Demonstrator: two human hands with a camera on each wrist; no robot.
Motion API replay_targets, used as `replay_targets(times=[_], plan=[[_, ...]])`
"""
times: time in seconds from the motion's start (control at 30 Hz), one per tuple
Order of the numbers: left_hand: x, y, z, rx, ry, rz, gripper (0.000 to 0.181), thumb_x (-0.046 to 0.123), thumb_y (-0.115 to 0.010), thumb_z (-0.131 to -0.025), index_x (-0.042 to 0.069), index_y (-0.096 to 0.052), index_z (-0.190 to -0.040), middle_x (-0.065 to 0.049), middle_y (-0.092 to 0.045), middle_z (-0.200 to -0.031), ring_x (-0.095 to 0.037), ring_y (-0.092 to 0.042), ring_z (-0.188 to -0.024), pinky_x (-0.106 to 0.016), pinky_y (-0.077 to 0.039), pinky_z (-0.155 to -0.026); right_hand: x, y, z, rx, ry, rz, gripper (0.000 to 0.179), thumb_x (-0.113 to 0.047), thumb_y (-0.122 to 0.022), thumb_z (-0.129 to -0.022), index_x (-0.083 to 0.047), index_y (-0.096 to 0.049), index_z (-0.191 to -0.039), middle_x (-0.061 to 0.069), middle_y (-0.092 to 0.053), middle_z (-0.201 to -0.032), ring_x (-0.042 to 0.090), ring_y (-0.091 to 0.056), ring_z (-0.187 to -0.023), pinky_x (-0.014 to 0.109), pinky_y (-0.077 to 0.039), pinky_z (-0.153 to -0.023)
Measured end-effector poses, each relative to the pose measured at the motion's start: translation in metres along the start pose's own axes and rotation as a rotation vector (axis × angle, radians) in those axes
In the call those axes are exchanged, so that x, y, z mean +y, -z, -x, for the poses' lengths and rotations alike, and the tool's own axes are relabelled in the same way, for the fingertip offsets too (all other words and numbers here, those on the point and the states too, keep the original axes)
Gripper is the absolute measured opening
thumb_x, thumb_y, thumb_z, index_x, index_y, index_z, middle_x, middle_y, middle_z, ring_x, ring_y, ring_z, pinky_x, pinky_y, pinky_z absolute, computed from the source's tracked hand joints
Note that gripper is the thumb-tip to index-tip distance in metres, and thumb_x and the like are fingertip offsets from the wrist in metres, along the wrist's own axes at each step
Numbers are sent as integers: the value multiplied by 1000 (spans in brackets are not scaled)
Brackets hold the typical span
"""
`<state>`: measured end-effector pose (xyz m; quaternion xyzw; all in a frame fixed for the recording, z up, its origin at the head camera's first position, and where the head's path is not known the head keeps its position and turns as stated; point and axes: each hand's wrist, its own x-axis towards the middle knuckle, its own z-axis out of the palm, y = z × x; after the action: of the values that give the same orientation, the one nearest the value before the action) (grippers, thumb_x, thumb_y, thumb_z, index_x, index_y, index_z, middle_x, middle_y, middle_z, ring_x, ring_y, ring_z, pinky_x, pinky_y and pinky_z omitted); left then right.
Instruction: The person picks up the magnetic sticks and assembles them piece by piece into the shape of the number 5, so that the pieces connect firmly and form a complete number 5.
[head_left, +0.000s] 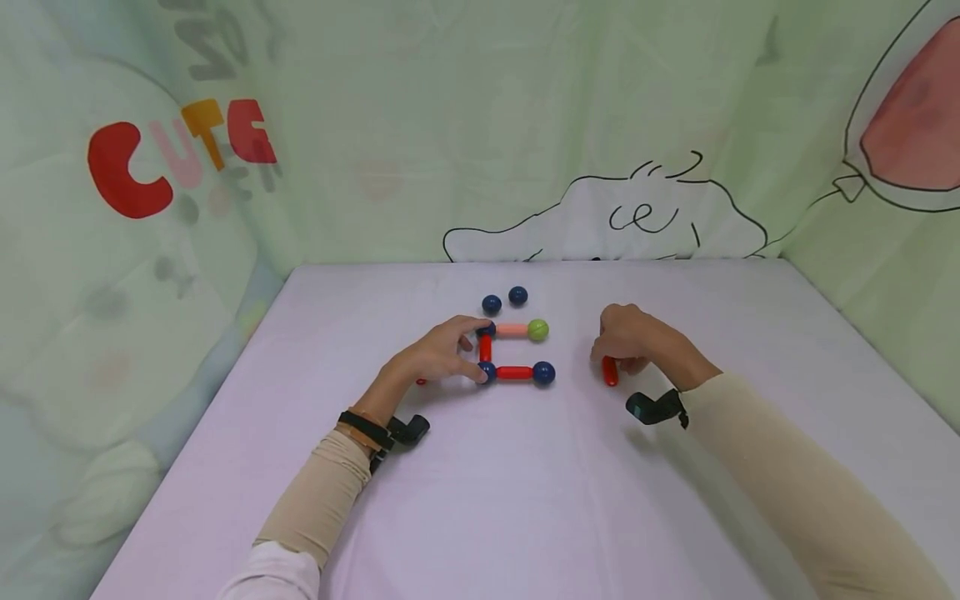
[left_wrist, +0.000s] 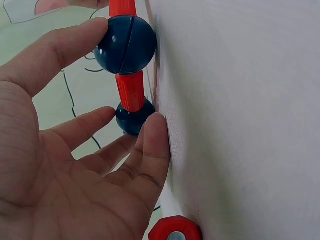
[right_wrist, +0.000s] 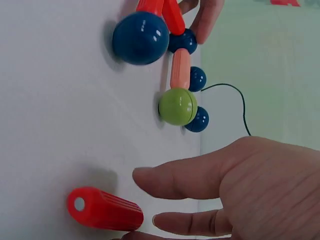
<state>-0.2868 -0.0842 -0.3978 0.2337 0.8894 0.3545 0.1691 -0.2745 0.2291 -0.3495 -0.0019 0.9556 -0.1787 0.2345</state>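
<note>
A small magnetic frame lies on the table: red rods and a pink rod join blue balls and a green ball. My left hand holds the left side of this frame, thumb at the near blue ball and fingers at the far blue ball. Off to the right, my right hand hovers at a loose red rod. Its thumb is apart from that rod, while a lower fingertip reaches the rod's end.
Two loose blue balls lie behind the frame. Another red rod lies beside my left hand, mostly covered by it in the head view. A printed cloth hangs behind the table.
</note>
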Motion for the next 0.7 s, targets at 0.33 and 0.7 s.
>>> replay_targets(times=[0.33, 0.7], plan=[[-2, -1, 0, 1, -10, 12, 87, 23, -86, -82, 27, -40, -156, -4, -47, -144, -21, -51, -121, -39, -51, -88, 9, -18, 0, 77, 42, -59, 21, -10, -67, -86, 7, -62, -97, 16, -63, -82, 23, -64, -65, 31, -58, -58], [0, -2, -2, 9, 22, -2, 88, 25, -86, -82, 28, -40, -156, -4, -49, -143, -21, -52, -121, -39, -51, -87, -7, -31, 11, 64, 94, -158, 25, -17, -74, -87, 1, -61, -100, 13, -63, -86, 23, -63, -71, 31, -58, -63]])
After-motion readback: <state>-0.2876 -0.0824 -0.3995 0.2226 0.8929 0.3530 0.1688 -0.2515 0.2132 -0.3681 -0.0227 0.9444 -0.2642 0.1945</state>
